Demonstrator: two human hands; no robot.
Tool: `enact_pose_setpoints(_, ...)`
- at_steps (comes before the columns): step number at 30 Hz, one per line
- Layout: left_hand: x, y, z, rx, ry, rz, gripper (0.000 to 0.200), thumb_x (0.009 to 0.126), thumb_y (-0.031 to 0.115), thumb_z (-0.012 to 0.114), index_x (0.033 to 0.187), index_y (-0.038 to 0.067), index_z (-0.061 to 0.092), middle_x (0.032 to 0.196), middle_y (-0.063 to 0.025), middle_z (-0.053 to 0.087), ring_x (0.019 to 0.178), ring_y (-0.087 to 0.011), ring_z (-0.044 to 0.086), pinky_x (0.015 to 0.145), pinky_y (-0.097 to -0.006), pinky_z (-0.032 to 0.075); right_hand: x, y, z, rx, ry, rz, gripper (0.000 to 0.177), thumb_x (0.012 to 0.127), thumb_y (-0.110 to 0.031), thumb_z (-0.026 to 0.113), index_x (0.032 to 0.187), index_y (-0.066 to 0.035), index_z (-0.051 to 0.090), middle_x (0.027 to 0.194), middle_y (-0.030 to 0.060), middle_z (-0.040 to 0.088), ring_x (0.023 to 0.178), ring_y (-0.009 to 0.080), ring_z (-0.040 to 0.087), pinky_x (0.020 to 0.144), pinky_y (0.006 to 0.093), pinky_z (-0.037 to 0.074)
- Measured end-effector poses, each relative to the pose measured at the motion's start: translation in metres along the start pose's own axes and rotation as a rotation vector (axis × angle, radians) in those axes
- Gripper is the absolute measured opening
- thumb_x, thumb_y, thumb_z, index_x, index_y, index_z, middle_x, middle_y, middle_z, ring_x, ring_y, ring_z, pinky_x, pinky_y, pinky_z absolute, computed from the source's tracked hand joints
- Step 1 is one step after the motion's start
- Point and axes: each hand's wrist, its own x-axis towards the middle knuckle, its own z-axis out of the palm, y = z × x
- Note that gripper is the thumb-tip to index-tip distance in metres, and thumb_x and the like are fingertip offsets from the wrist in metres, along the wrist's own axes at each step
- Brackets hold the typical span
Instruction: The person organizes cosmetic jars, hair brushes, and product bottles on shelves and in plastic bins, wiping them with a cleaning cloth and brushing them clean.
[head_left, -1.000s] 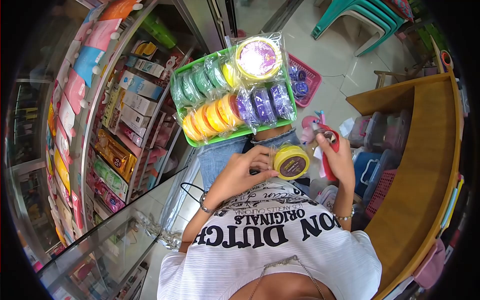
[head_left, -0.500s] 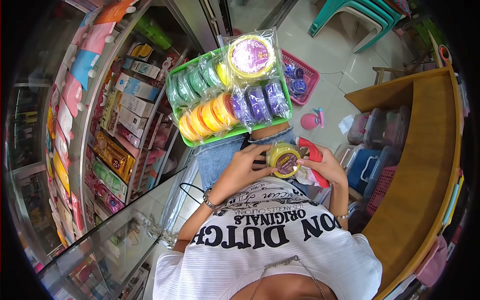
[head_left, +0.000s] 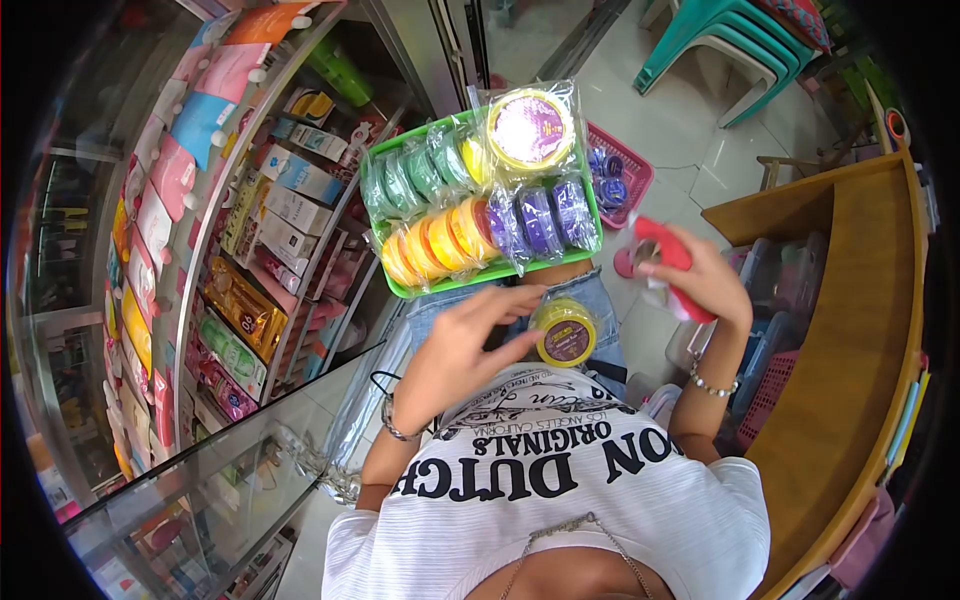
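A round yellow tub (head_left: 567,331) with a dark maroon label rests on my lap, label facing up. My left hand (head_left: 472,345) is beside it, fingers stretched apart and the thumb tip right at the tub's edge. Raised off to the right, my right hand (head_left: 703,283) grips a red cloth (head_left: 664,246) with a whitish, crumpled part under it. Beyond my knees, a green basket (head_left: 408,290) holds rows of plastic-wrapped tubs in green, orange and purple. A larger wrapped yellow tub (head_left: 530,130) lies on top at its far right corner, glare across its label.
Behind the basket, a pink basket (head_left: 640,172) with blue round items sits on the tiled floor. Goods fill the shelves (head_left: 290,215) and a glass case (head_left: 200,520) on the left. A curved wooden desk (head_left: 850,330) and storage boxes (head_left: 765,330) stand right; green stools (head_left: 720,60) are farther back.
My right hand has lifted away from the tub, up and to the right, with the red cloth. My left hand has loosened from the tub and spread its fingers.
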Motion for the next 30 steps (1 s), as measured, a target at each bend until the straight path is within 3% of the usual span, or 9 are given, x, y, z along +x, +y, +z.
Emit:
enact_pose_setpoints(1, 0.003, 0.003, -0.006, -0.073, 0.063, 0.069, 0.046, 0.07, 0.011, 0.07, 0.111, 0.0, 0.052, 0.108, -0.0146, 0.053, 0.089, -0.0252, 0.059, 0.072, -0.0333, 0.049, 0.004, -0.008, -0.006, 0.026, 0.09, 0.001, 0.037, 0.077, -0.025, 0.066, 0.103, -0.001, 0.054, 0.081, 0.0046, 0.059, 0.076, 0.011, 0.056, 0.071, 0.0259, 0.044)
enact_pose_setpoints(3, 0.023, -0.005, -0.017, 0.145, 0.373, 0.359, 0.055, 0.067, 0.013, 0.072, 0.115, 0.002, 0.049, 0.115, -0.0144, 0.049, 0.102, -0.0255, 0.052, 0.082, -0.0345, 0.045, 0.017, -0.014, -0.007, 0.173, 0.192, -0.066, 0.036, 0.078, -0.025, 0.065, 0.103, -0.001, 0.054, 0.083, 0.004, 0.059, 0.077, 0.0107, 0.055, 0.072, 0.0253, 0.044)
enact_pose_setpoints(6, 0.075, 0.0, -0.022, 0.306, 0.658, 0.323, 0.069, 0.061, 0.021, 0.076, 0.12, 0.005, 0.045, 0.117, -0.0137, 0.047, 0.112, -0.0265, 0.044, 0.095, -0.0412, 0.034, 0.033, -0.025, -0.006, 0.483, 0.38, -0.199, 0.035, 0.08, -0.024, 0.063, 0.104, 0.0, 0.053, 0.088, 0.0029, 0.059, 0.079, 0.0103, 0.055, 0.074, 0.0242, 0.043)
enact_pose_setpoints(9, 0.106, -0.011, -0.03, 0.579, 0.677, 0.32, 0.078, 0.054, 0.028, 0.077, 0.121, 0.006, 0.043, 0.115, -0.0126, 0.047, 0.116, -0.0263, 0.039, 0.1, -0.0454, 0.023, 0.034, -0.035, -0.008, 0.516, 0.422, -0.241, 0.034, 0.083, -0.025, 0.06, 0.105, -0.001, 0.054, 0.091, 0.0013, 0.058, 0.081, 0.0092, 0.054, 0.074, 0.023, 0.043)
enact_pose_setpoints(12, 0.117, -0.017, -0.037, 0.618, 0.472, 0.329, 0.084, 0.051, 0.033, 0.077, 0.123, 0.005, 0.041, 0.116, -0.0118, 0.046, 0.117, -0.0272, 0.039, 0.1, -0.0467, 0.018, 0.033, -0.029, -0.006, 0.613, 0.479, -0.227, 0.035, 0.084, -0.025, 0.059, 0.109, -0.001, 0.052, 0.094, 0.0029, 0.057, 0.083, 0.0095, 0.054, 0.075, 0.024, 0.043)
enact_pose_setpoints(18, 0.118, -0.002, -0.046, 0.471, 0.518, 0.409, 0.085, 0.05, 0.032, 0.078, 0.122, 0.006, 0.041, 0.118, -0.0095, 0.048, 0.119, -0.0263, 0.039, 0.098, -0.042, 0.023, 0.04, -0.03, 0.002, 0.991, 0.621, -0.192, 0.047, 0.086, -0.026, 0.056, 0.122, -0.001, 0.04, 0.109, 0.0067, 0.053, 0.099, 0.0148, 0.052, 0.087, 0.0277, 0.042)
enact_pose_setpoints(22, 0.109, 0.026, -0.046, 0.308, 0.524, 0.548, 0.085, 0.051, 0.034, 0.08, 0.122, 0.007, 0.042, 0.118, -0.0085, 0.051, 0.116, -0.0261, 0.042, 0.097, -0.0404, 0.025, 0.034, -0.059, 0.017, 1.367, 0.502, -0.339, 0.051, 0.083, -0.025, 0.058, 0.124, -0.002, 0.038, 0.114, 0.0087, 0.051, 0.105, 0.0192, 0.051, 0.093, 0.0317, 0.039)
enact_pose_setpoints(24, 0.103, 0.044, -0.042, 0.255, 0.425, 0.589, 0.084, 0.051, 0.033, 0.08, 0.122, 0.007, 0.042, 0.116, -0.0078, 0.052, 0.115, -0.0263, 0.044, 0.096, -0.0408, 0.026, 0.029, -0.07, 0.032, 1.394, 0.094, -0.666, 0.055, 0.08, -0.019, 0.061, 0.126, -0.002, 0.036, 0.119, 0.0096, 0.049, 0.11, 0.0204, 0.048, 0.096, 0.0341, 0.037)
enact_pose_setpoints(30, 0.086, 0.052, -0.053, 0.38, 0.406, 0.645, 0.086, 0.055, 0.028, 0.079, 0.127, 0.009, 0.034, 0.123, -0.0077, 0.048, 0.12, -0.0295, 0.039, 0.1, -0.0438, 0.024, 0.032, -0.108, 0.042, 1.23, 0.236, -0.453, 0.055, 0.073, -0.01, 0.068, 0.121, -0.001, 0.042, 0.115, 0.0099, 0.052, 0.103, 0.0176, 0.053, 0.09, 0.032, 0.041)
